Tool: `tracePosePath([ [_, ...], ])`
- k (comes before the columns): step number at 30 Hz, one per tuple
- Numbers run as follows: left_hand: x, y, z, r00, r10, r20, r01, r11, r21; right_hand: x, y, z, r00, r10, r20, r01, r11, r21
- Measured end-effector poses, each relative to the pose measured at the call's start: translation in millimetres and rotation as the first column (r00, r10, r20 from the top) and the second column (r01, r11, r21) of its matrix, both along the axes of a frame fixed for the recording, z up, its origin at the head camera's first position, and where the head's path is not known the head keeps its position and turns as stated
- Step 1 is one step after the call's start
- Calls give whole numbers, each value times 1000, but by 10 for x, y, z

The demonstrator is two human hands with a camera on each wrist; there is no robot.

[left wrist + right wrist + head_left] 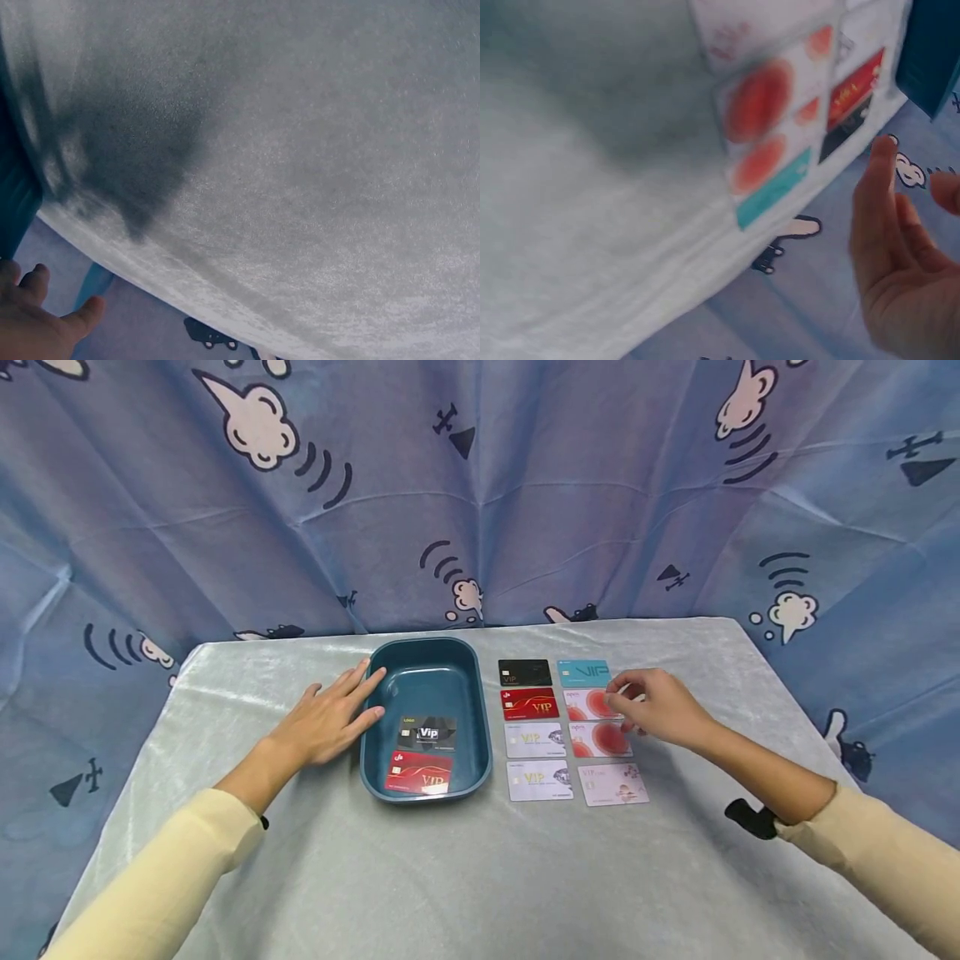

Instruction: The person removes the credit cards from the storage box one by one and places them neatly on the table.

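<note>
My left hand [327, 717] rests on the left rim of a dark teal tray [426, 795], fingers spread over the edge. Inside the tray lie a black Vip card [408, 743] and a red VIP card [401, 772]. My right hand [662, 706] hovers at the right side of two white cards with red circles, the upper card [581, 702] and the lower card [600, 739]. Its index finger and thumb are bent toward each other, and the right wrist view shows a gap with nothing held between them. Part of the upper card is hidden by the fingertips.
Right of the tray, cards lie in two columns: a black card [523, 672], a red card [528, 703], two white VIP cards [534, 739], a teal card [577, 673] and a pale pink card [611, 785]. A patterned blue curtain [525, 552] hangs behind the cloth-covered table [450, 885].
</note>
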State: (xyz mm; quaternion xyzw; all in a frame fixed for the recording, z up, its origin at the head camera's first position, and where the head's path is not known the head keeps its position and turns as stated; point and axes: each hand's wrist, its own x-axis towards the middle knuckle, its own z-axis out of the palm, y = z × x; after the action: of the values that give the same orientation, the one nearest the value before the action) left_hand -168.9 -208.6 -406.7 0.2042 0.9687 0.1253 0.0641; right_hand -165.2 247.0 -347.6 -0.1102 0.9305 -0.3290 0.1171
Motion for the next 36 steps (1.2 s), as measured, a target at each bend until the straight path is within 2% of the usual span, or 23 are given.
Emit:
tracePosePath([
  [7, 6, -9, 3, 1000, -4, 3, 4, 1000, -8, -147, -260, 137, 995, 84, -59, -87, 995, -51],
  [14, -6, -6, 0, 1000, -3, 4, 3, 1000, -7, -194, -575, 88, 992, 122, 38, -110, 966, -235],
  [23, -3, -12, -6, 1000, 1, 22, -1, 1000, -14, -200, -1083, 50, 970, 229, 74, -186, 907, -378],
  [28, -1, -13, 0, 1000, 2, 23, -1, 1000, -22, -199, -1365, 15, 956, 252, 151, -187, 918, -350],
  [30, -4, -10, 1, 1000, 0, 19, 1, 1000, -23, -206, -1467, -16, 952, 245, 183, -180, 933, -313],
  [36, -11, 2, 1, 1000, -6, 13, 6, 1000, -24, -215, -1655, -57, 946, 250, 205, -214, 960, -182],
])
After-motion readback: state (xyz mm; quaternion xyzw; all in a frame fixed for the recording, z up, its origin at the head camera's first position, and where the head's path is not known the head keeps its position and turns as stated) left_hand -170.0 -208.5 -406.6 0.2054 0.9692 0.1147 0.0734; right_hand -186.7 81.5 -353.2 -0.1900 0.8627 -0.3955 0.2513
